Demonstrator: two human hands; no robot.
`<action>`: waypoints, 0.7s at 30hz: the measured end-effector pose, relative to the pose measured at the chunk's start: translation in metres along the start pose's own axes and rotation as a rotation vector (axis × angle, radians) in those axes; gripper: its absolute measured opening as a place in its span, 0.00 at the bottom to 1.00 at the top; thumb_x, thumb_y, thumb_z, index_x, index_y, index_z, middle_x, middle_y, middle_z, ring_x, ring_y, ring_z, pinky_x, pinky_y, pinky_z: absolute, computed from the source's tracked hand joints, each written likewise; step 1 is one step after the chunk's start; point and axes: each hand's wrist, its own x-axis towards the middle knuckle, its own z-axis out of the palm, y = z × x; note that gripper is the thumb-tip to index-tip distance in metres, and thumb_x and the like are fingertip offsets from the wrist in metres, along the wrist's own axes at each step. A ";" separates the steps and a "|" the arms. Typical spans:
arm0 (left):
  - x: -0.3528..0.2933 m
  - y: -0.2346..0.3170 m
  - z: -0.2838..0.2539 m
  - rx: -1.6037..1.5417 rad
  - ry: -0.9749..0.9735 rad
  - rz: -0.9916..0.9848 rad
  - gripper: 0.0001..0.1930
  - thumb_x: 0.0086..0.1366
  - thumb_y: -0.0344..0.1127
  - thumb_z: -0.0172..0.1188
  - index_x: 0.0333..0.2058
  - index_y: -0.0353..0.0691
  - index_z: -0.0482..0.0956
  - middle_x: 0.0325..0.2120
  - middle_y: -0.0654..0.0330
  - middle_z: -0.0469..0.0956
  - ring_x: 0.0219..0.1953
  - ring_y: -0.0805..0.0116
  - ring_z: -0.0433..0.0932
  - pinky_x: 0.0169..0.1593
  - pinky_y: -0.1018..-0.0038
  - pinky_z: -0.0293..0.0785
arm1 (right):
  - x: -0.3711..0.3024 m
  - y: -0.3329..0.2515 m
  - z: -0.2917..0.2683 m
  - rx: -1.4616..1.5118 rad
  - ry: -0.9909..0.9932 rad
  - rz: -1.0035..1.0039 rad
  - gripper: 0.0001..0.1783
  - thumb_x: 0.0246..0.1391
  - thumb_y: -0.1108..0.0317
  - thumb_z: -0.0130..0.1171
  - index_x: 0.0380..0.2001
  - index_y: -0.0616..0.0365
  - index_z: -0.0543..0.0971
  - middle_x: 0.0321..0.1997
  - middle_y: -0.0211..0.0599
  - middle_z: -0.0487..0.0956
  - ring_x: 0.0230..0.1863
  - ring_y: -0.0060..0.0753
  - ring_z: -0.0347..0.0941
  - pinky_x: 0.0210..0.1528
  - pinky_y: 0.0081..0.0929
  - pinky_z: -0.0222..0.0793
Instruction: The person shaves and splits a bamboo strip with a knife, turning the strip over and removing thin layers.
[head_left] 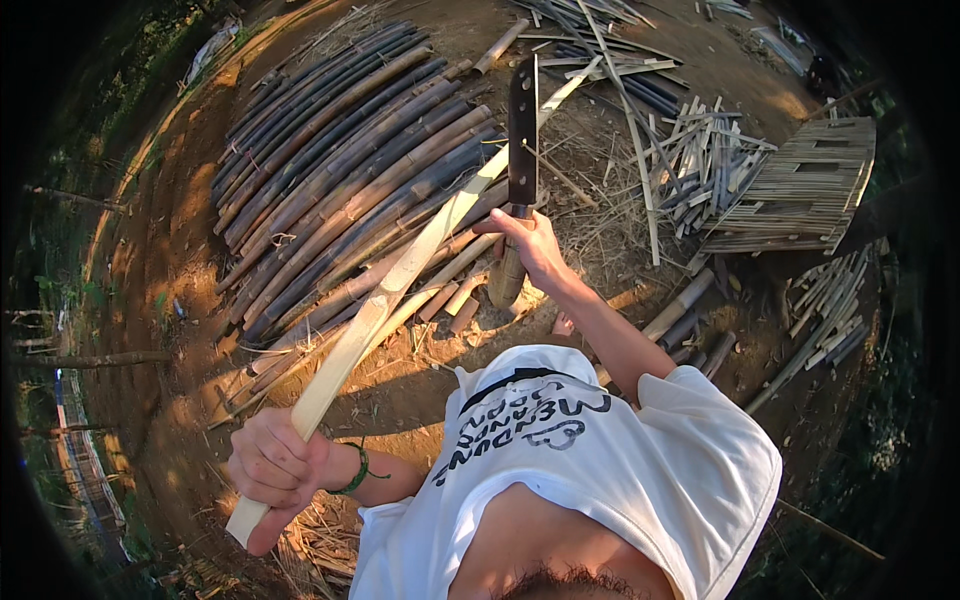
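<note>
My left hand (272, 465) is closed round the near end of a long pale split bamboo strip (372, 312). The strip slants away from me, up and to the right. In my right hand (540, 250) is a machete (523, 135), held by its wooden handle with the fingers round it. Its broad dark blade points away from me and has a few holes through it. In the picture the blade overlaps the far part of the strip; whether the two touch I cannot tell. A green band circles my left wrist.
A row of dark and brown bamboo poles (350, 175) lies on the ground ahead to the left. Loose split strips (700, 165) are heaped to the right, near a slatted bamboo panel (800, 185). More strips (835, 305) lie farther right; short bamboo pieces (464, 300) rest near my right hand.
</note>
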 end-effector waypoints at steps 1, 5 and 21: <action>-0.001 -0.003 0.002 -0.013 -0.034 -0.016 0.34 0.55 0.67 0.67 0.07 0.47 0.67 0.05 0.73 0.62 0.07 0.83 0.61 0.15 0.86 0.52 | 0.002 -0.006 0.012 0.078 0.069 0.016 0.25 0.53 0.51 0.69 0.38 0.62 0.75 0.37 0.43 0.85 0.24 0.25 0.74 0.29 0.29 0.73; -0.004 0.003 0.008 -0.024 -0.096 -0.049 0.35 0.51 0.68 0.70 0.07 0.47 0.67 0.04 0.73 0.61 0.05 0.84 0.59 0.14 0.88 0.49 | 0.010 -0.011 0.045 0.194 0.221 -0.004 0.18 0.50 0.64 0.71 0.35 0.61 0.74 0.27 0.36 0.79 0.24 0.25 0.74 0.27 0.27 0.72; 0.025 -0.053 -0.018 0.077 -0.402 0.032 0.25 0.70 0.60 0.53 0.23 0.45 0.72 0.14 0.71 0.67 0.14 0.75 0.71 0.22 0.83 0.67 | -0.053 -0.061 0.083 -0.144 0.073 -0.052 0.13 0.53 0.66 0.69 0.34 0.61 0.75 0.25 0.31 0.78 0.24 0.20 0.74 0.29 0.24 0.71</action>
